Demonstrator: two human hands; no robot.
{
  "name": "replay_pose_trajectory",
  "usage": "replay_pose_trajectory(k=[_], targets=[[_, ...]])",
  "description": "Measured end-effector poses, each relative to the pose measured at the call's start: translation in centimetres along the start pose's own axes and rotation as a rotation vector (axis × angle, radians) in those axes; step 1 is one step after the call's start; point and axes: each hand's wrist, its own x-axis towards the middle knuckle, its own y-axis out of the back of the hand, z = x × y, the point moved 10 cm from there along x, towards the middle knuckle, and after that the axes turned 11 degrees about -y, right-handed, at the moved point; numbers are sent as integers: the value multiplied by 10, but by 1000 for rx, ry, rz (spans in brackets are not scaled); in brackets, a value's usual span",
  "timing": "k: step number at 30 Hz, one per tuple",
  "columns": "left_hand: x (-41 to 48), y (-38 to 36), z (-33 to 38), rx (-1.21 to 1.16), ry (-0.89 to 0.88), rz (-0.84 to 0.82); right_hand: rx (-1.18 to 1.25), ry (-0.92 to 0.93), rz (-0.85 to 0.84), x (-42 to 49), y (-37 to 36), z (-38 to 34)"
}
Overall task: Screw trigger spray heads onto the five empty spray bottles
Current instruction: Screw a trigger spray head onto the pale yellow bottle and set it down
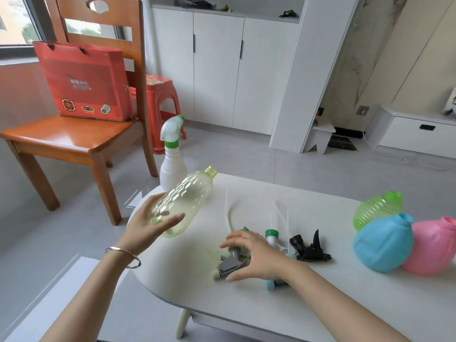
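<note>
Pale-yellow clear bottle [183,201] tilts toward one o'clock in the left hand [145,224]'s clenched grip; right hand [251,255], grip released, should seat the grey spray head [228,264] squarely.

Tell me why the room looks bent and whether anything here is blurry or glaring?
Head view: the wide lens bows straight lines, so the cabinet edges lean; daylight from the window leaves a sheen on the wooden chair seat; the right hand looks slightly motion-soft, and the clear bottle in the left hand glints.
</note>
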Motion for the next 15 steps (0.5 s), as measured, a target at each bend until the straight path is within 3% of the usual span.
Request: replay_pose_trajectory(k=[3, 7, 9, 15], targets=[[0, 4, 0, -53, 28, 36, -117, 36, 41, 3, -5, -5], [-1, 3, 3, -62, 14, 65, -33, 49, 68, 5, -4, -6], [0, 0, 3, -73, 9, 65, 146, 39, 96, 1, 8, -7], [1, -15, 13, -106, 12, 52, 1021, -5, 118, -9, 71, 1]])
